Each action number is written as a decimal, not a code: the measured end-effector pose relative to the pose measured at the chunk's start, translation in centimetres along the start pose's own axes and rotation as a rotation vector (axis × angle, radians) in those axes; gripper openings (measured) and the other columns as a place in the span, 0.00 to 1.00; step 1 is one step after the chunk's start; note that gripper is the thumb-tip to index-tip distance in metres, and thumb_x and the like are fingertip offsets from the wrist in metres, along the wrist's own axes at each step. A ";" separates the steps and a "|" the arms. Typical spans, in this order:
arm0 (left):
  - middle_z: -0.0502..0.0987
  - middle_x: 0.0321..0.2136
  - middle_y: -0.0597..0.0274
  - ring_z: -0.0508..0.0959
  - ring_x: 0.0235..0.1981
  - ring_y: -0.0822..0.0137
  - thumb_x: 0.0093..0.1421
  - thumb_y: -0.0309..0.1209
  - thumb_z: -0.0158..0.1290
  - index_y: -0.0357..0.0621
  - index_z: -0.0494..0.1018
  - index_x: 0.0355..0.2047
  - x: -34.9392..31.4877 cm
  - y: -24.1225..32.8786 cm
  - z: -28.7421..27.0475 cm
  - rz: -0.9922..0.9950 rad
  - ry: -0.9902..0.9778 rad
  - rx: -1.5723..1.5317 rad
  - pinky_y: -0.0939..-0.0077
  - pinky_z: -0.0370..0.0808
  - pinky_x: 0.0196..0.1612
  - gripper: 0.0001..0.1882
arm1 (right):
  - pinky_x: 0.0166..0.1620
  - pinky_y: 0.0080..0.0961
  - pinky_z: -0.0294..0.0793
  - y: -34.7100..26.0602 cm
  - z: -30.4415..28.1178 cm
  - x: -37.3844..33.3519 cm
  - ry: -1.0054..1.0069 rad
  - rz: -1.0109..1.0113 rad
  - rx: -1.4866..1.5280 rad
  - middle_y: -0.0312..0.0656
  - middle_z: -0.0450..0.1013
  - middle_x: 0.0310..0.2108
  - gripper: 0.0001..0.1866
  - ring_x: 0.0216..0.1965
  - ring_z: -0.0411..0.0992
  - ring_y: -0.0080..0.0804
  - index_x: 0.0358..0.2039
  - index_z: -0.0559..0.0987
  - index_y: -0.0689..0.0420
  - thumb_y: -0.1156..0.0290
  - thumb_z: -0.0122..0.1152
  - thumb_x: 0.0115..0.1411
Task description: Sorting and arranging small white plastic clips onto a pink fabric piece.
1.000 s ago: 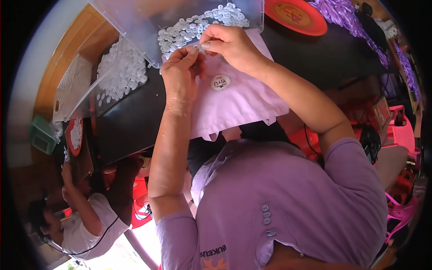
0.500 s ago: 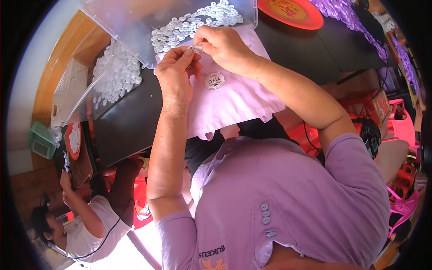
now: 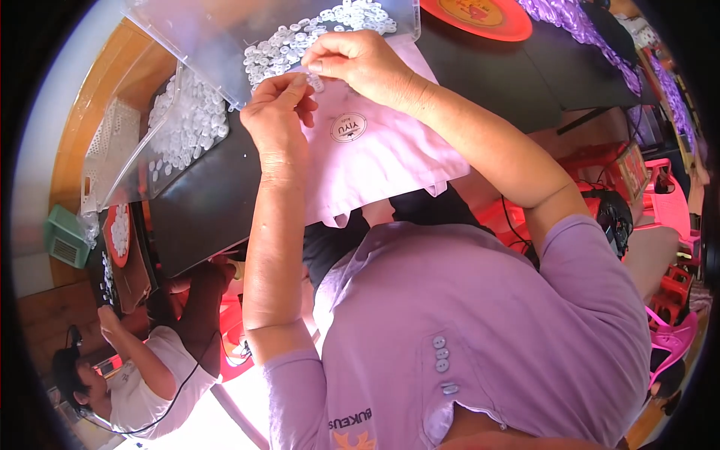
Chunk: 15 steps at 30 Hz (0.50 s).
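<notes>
A pale pink garment [image 3: 375, 154] with a round white label lies on the black table [image 3: 210, 202] in front of me. My left hand [image 3: 279, 112] and my right hand [image 3: 356, 60] meet at its upper edge, fingertips pinched together on a small white piece [image 3: 315, 80] against the fabric. Just beyond my hands a clear plastic tray [image 3: 225, 45] holds several small white buttons [image 3: 300, 41].
A second clear tray of white buttons [image 3: 184, 124] sits to the left. A red plate [image 3: 480, 15] lies at the table's far side. Another person in a white top [image 3: 150, 367] sits at lower left. Red stools and a pink chair [image 3: 667, 345] stand at right.
Both hands have stayed pinched together at the garment's upper edge; the view has shifted slightly, with the hands and cloth a little higher in the picture.
</notes>
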State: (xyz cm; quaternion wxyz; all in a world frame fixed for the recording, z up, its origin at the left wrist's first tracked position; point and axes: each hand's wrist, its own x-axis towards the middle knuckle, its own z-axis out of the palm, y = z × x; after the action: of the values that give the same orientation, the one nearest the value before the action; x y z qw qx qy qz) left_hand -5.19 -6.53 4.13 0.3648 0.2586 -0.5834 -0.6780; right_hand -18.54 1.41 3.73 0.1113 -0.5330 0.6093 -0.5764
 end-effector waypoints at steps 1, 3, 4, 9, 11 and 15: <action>0.76 0.23 0.57 0.73 0.18 0.70 0.60 0.24 0.54 0.32 0.73 0.32 0.1 0.2 -0.3 0.001 0.042 -0.059 0.79 0.65 0.17 0.05 | 0.32 0.18 0.71 0.0 -0.2 0.3 0.046 -0.100 -0.088 0.33 0.75 0.26 0.04 0.27 0.71 0.17 0.34 0.79 0.60 0.75 0.61 0.58; 0.76 0.23 0.58 0.73 0.18 0.71 0.60 0.24 0.55 0.33 0.73 0.31 0.0 1.1 -1.5 -0.005 0.104 -0.141 0.80 0.66 0.17 0.05 | 0.33 0.20 0.73 -0.2 -1.0 0.5 0.116 -0.152 -0.273 0.35 0.77 0.28 0.05 0.29 0.74 0.21 0.35 0.79 0.58 0.74 0.62 0.57; 0.75 0.23 0.58 0.73 0.18 0.71 0.60 0.24 0.54 0.33 0.73 0.31 -0.2 1.7 -1.9 -0.003 0.104 -0.125 0.80 0.66 0.17 0.05 | 0.35 0.22 0.75 -0.1 -1.6 0.7 0.193 -0.197 -0.462 0.37 0.78 0.31 0.07 0.30 0.77 0.26 0.36 0.80 0.55 0.72 0.63 0.55; 0.76 0.23 0.59 0.71 0.18 0.74 0.60 0.24 0.54 0.31 0.73 0.33 -3.2 0.8 -2.6 -0.030 -0.015 0.119 0.82 0.63 0.17 0.06 | 0.35 0.36 0.72 -0.5 -1.3 0.4 -0.047 -0.190 -0.813 0.37 0.73 0.28 0.07 0.33 0.74 0.36 0.31 0.80 0.51 0.74 0.55 0.54; 0.76 0.23 0.59 0.71 0.18 0.75 0.59 0.24 0.54 0.32 0.74 0.33 -4.4 0.2 -2.6 -0.075 -0.013 0.174 0.83 0.63 0.17 0.05 | 0.38 0.36 0.71 -1.0 -0.8 0.8 -0.126 -0.254 -0.889 0.37 0.73 0.29 0.07 0.35 0.74 0.37 0.31 0.80 0.50 0.75 0.55 0.53; 0.77 0.24 0.63 0.70 0.17 0.80 0.60 0.24 0.55 0.35 0.74 0.31 -4.8 -0.6 -3.0 -0.048 -0.021 0.100 0.86 0.63 0.16 0.04 | 0.46 0.37 0.66 0.1 -0.1 1.4 -0.271 -0.386 -1.042 0.37 0.73 0.33 0.09 0.41 0.71 0.37 0.32 0.81 0.48 0.75 0.55 0.53</action>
State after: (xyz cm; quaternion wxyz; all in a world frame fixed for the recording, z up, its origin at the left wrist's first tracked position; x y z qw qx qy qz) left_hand -0.13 -4.48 2.63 0.3290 0.2830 -0.6139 -0.6594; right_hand -19.22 0.33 4.40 -0.1963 -0.6881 0.6851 -0.1364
